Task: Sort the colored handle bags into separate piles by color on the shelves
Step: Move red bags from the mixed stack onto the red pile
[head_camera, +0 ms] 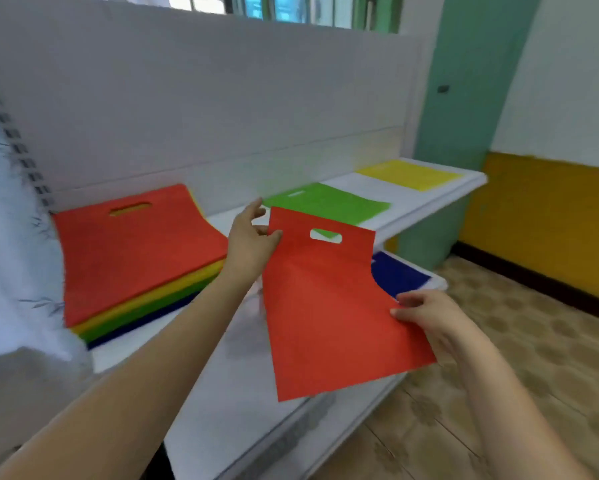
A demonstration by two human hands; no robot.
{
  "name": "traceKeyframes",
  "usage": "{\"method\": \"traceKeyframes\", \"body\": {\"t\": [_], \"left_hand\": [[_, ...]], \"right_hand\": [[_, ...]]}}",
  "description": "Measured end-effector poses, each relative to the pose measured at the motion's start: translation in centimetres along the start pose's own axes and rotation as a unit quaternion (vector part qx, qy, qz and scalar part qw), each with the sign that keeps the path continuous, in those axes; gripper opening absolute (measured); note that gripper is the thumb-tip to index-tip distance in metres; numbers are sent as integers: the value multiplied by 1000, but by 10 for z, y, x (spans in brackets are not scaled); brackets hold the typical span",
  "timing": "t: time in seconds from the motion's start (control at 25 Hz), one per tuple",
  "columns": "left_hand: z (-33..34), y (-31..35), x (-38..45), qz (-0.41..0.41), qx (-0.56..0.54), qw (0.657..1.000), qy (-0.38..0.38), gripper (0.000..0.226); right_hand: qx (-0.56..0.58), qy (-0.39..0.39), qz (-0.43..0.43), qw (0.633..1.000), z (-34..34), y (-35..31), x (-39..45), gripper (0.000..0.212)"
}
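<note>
Pinching a flat red bag (329, 306) (rectangular, slot-handled), both hands (253, 240).

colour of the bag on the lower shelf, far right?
Dark blue bag, partly hidden behind the held red bag; head view.

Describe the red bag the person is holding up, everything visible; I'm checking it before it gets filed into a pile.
The red bag is a flat, rectangular handle bag, apparently of matte non-woven fabric, with one oblong die-cut handle slot near its top edge. It is held in the air in front of the white shelf, tilted, with its face toward the camera. The left hand pinches its upper left corner; the right hand pinches its right edge, where the fabric curves inward. It looks clean and uncreased apart from a faint fold.
</note>
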State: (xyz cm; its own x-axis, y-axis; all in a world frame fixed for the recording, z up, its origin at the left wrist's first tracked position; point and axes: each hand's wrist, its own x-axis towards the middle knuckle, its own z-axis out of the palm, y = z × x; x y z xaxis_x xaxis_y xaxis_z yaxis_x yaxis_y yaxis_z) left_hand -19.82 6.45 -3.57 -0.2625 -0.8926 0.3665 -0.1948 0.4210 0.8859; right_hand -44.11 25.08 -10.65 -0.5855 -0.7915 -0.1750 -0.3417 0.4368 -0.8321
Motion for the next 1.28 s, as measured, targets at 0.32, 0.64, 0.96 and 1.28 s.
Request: {"method": "traceKeyframes", "body": {"t": [0.32,0.64,0.96,1.28], "left_hand": [[132,-77,-49,70,186,950,-242,15],[199,-221,39,-233,283,921,-130,34],[218,-346,77,-478,68,874,52,12],[229,-462,103,-498,-22,852,159,15]], "right_hand": [[43,57,97,993,-23,107,59,33],[-20,-43,86,995,-17,165,228,18],[-86,-234,73,966,50,236,347,10],[-165,-123,-63,977,165,285,438,15]]}}
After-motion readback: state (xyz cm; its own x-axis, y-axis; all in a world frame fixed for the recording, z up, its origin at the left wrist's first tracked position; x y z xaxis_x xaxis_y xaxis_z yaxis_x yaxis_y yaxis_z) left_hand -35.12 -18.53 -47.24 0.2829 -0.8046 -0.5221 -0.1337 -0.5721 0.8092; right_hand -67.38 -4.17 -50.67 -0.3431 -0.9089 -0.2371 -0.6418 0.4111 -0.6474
